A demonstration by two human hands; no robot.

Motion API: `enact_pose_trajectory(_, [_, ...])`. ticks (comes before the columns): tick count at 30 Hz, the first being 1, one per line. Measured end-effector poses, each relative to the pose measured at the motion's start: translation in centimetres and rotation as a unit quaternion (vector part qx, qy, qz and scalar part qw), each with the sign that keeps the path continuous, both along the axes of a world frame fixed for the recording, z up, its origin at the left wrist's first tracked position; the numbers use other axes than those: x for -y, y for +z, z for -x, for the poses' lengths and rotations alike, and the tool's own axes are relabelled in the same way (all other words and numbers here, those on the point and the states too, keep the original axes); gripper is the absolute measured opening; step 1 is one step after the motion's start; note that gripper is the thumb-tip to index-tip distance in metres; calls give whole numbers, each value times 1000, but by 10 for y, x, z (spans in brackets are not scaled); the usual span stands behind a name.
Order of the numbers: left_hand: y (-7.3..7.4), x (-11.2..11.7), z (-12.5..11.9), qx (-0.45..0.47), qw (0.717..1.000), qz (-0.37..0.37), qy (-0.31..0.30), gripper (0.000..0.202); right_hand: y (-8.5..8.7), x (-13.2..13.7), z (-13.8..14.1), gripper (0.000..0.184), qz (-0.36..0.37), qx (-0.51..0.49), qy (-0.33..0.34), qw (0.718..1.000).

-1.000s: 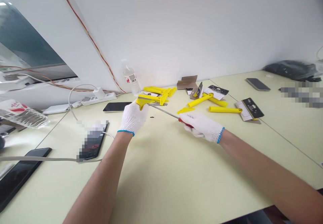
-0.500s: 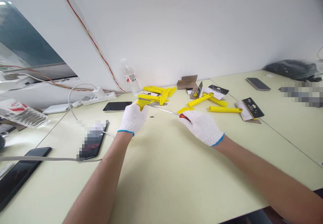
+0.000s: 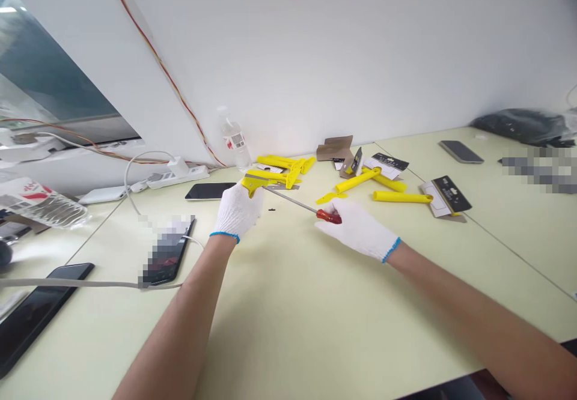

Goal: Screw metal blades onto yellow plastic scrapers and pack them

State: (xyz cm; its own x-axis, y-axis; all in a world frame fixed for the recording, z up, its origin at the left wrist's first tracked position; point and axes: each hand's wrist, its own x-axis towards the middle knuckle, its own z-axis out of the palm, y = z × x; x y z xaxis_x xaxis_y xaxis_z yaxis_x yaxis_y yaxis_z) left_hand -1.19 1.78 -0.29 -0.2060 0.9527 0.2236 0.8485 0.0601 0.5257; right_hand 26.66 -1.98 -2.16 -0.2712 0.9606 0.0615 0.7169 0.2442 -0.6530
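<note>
Lot in hand: left gloved hand closed narrowly on a yellow plastic scraper at twelve o'clock, right gloved hand gripping a red-handled screwdriver with its shaft run to the scraper; further yellow handles and carded blades remain loose at one o'clock.

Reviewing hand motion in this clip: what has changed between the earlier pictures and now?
The right hand has rolled under the red-handled screwdriver, so the red handle now shows clearly above its fingers instead of being wrapped by them. Nothing was let go. The left hand and its yellow plastic scraper stayed put.
</note>
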Motion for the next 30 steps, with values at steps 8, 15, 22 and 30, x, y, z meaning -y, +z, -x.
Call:
enact_pose_trajectory(8, [-3,-2,-1,-4,1000,-12,6,26,-15,-2,-2,39,-249,182,-34,951])
enact_pose_trajectory(15, [-7,-1,-2,-30,999,-13,-14,24,-6,-10,-7,33,-147,108,58,981])
enact_pose_trajectory(22, [-12,-4,-1,-49,998,-14,-26,22,4,-8,-11,38,-70,32,72,994])
enact_pose_trajectory(30, [-2,-1,-1,-53,998,-36,-16,26,14,-6,-13,54,304,-201,40,931])
